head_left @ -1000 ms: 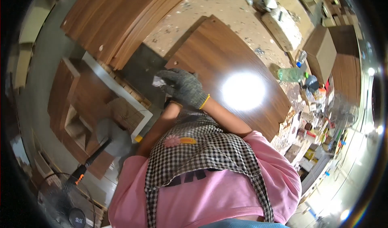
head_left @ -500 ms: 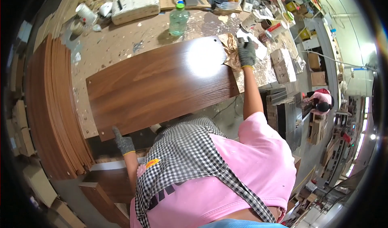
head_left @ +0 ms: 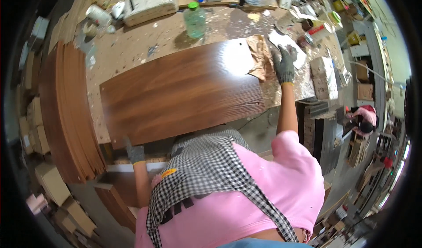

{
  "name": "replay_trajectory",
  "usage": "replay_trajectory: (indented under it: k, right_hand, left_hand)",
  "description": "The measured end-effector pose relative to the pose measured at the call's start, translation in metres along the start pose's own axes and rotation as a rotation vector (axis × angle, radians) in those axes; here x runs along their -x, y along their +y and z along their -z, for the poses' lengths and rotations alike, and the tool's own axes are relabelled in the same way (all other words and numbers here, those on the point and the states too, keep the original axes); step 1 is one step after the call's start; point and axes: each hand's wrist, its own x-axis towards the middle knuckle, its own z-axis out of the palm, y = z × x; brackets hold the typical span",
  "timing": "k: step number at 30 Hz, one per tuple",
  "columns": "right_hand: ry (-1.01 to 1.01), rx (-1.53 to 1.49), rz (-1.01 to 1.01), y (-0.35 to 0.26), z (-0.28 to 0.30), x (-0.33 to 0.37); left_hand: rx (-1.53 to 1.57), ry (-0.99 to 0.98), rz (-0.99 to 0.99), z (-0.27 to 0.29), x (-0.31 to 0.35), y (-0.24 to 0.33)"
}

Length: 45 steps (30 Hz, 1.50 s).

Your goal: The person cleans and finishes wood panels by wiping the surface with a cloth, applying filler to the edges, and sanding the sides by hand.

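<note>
A long brown wood-grain board (head_left: 180, 94) lies across the workbench in front of me, glare on its far right part. My left hand (head_left: 135, 153), in a grey knit glove, grips its near left edge, a finger along the top and the rest partly hidden. A crumpled brown paper (head_left: 260, 57) lies over the board's right end. Just right of it, my gloved right hand (head_left: 285, 65) has its fingers apart, over the edge of a white sheet (head_left: 299, 54). Nothing shows in its grasp.
A stack of brown boards (head_left: 66, 112) stands left. On the paint-spotted bench (head_left: 132, 50) are a green-capped bottle (head_left: 194, 21), a whitish block (head_left: 150, 4), a paint-spattered block (head_left: 324, 77) and several cans. Dark stacked panels (head_left: 323, 129) are at right; another person (head_left: 365, 118) is beyond.
My right hand has moved right, off the crumpled brown paper, and its fingers have spread over the white sheet. My left hand stays at the board's near left corner. The view has shifted slightly.
</note>
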Motion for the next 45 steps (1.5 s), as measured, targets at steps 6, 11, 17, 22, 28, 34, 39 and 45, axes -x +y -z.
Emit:
replay_trajectory:
  k: [6, 11, 17, 22, 28, 34, 39, 45]
  right_hand:
    - [-0.268, -0.330, -0.083, -0.036, -0.008, 0.039]
    - [-0.624, -1.317, -0.179, -0.163, -0.008, 0.030]
    - [-0.594, -0.250, 0.845, -0.470, -0.085, 0.165]
    - [-0.452, -0.617, 1.490, -0.627, -0.146, 0.215]
    - [-0.716, 0.087, 1.119, -0.718, -0.247, 0.063]
    - [-0.220, -0.207, 1.172, -0.680, -0.225, 0.176]
    - [-0.796, -0.155, 1.458, -0.690, -0.142, 0.320]
    - [-1.136, -0.963, 0.698, -0.645, -0.021, 0.267]
  left_hand:
    - [-0.215, 0.018, -0.122, 0.001, 0.003, -0.008]
    - [-1.497, 0.044, -0.686, 0.042, 0.004, -0.016]
    - [-0.141, -0.058, -0.147, -0.012, 0.015, -0.001]
    - [-0.248, 0.037, -0.100, 0.076, -0.031, -0.067]
    - [-0.307, -0.019, -0.124, 0.025, -0.031, -0.062]
    - [-0.290, -0.002, -0.083, 0.025, -0.026, -0.055]
    - [-0.325, -0.008, -0.098, 0.031, -0.019, -0.046]
    - [-0.828, -0.072, -0.035, 0.060, 0.026, 0.045]
